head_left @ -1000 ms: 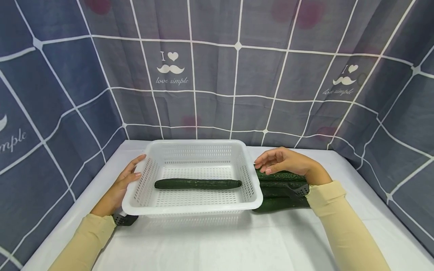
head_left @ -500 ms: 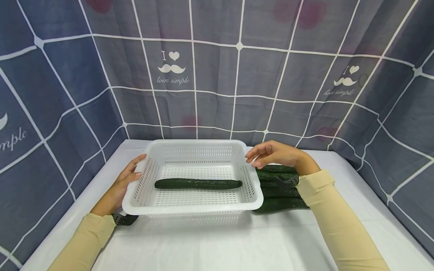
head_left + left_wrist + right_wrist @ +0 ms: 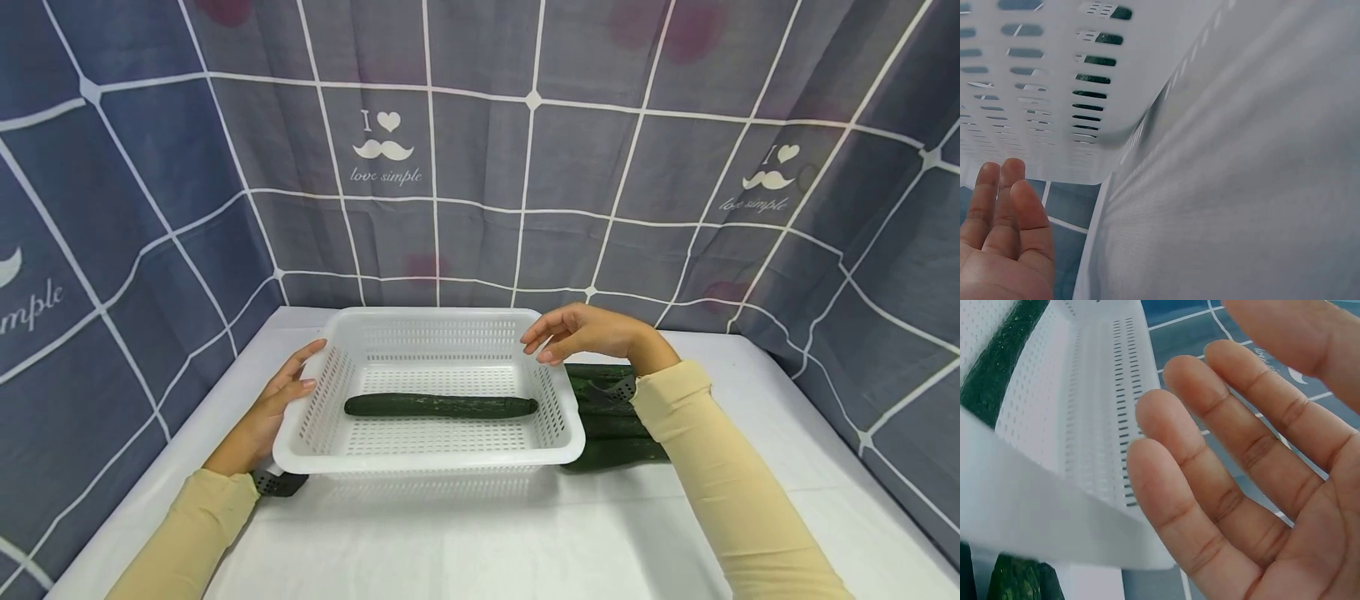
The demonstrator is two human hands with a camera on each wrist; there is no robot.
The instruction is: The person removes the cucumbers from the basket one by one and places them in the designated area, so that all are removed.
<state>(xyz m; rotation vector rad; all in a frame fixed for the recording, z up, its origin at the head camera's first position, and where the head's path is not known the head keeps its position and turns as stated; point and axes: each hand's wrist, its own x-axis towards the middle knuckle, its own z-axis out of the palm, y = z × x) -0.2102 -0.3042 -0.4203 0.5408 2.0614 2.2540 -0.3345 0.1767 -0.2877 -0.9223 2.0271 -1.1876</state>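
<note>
A white perforated plastic basket stands on the table with one dark green cucumber lying crosswise inside. My left hand rests at its left end, fingertips at the rim; in the left wrist view those fingers are straight against the holed wall. Over the basket's right rim hovers my right hand, its fingers relaxed and holding nothing. The right wrist view shows the loosely bent fingers beside the basket's end. Several more cucumbers lie side by side right of the basket, partly hidden by my right arm.
A white cloth covers the table. Grey-blue checked curtains hang close behind the basket and along both sides. Each wrist carries a black strap device, such as the left one.
My right hand has moved left and slightly up, from above the cucumbers to over the basket's right rim. The left hand, basket and cucumber inside stay in place.
</note>
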